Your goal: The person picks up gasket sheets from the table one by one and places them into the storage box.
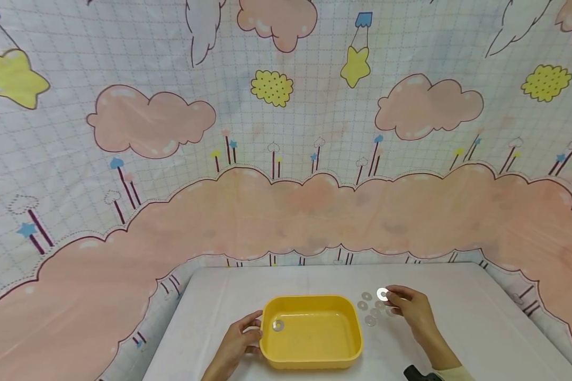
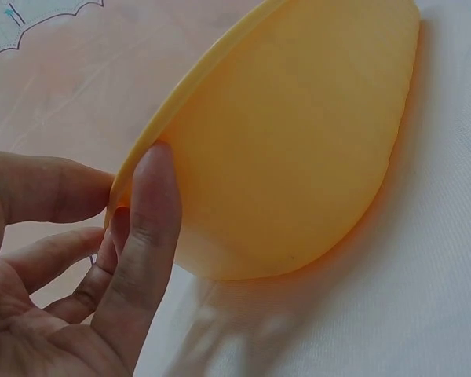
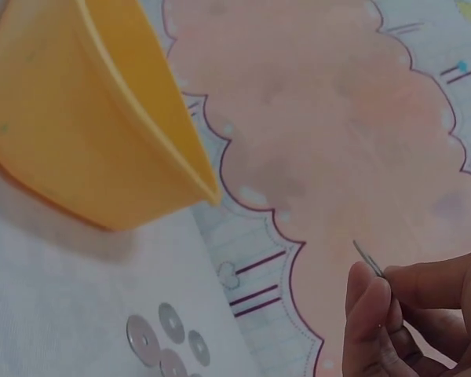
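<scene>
A yellow plastic tray [image 1: 319, 338] stands on the white table, with one flat metal washer [image 1: 281, 322] lying in its left part. My left hand [image 1: 237, 341] holds the tray's left rim. In the left wrist view, the thumb [image 2: 151, 204] presses the outer wall just under the rim, and the index finger meets the rim from the other side. Right of the tray, my right hand [image 1: 416, 313] pinches a single washer [image 1: 379, 292] between thumb and fingertips. That washer [image 3: 366, 257] appears edge-on in the right wrist view, raised above the table.
Several loose washers [image 1: 370, 320] lie in a cluster between the tray and my right hand. Behind the white table [image 1: 248, 278] hangs a cloth [image 1: 314, 217] printed with clouds and stars. A black device [image 1: 417, 374] sits at my right wrist.
</scene>
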Demonstrator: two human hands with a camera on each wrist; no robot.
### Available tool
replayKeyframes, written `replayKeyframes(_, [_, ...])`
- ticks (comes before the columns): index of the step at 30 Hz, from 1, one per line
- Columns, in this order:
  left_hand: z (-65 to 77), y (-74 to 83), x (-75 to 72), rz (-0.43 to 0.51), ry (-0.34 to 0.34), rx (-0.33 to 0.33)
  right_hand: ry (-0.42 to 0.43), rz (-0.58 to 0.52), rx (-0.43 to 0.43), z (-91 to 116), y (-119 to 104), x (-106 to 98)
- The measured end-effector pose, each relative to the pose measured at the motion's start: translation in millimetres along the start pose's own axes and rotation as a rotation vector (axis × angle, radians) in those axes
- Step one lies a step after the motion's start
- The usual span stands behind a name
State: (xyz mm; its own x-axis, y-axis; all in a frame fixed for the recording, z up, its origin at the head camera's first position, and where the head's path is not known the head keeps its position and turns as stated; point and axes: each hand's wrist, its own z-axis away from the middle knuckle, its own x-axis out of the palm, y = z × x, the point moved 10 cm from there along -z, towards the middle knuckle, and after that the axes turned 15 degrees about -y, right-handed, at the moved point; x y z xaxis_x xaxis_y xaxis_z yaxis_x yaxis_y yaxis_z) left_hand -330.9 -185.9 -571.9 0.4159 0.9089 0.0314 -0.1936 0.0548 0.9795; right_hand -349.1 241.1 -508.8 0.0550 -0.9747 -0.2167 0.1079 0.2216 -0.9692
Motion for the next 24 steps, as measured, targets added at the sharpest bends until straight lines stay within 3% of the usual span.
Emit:
replayKeyframes(16, [1.3,-2.6,2.3,0.0,-0.005,-0.011,-0.071,-0.094,-0.022,2,-17,31])
replayKeyframes(24, [1.4,-1.3,0.6,-0.003,0.008,-0.02,-0.096,-0.123,-0.044,-3,-26,56])
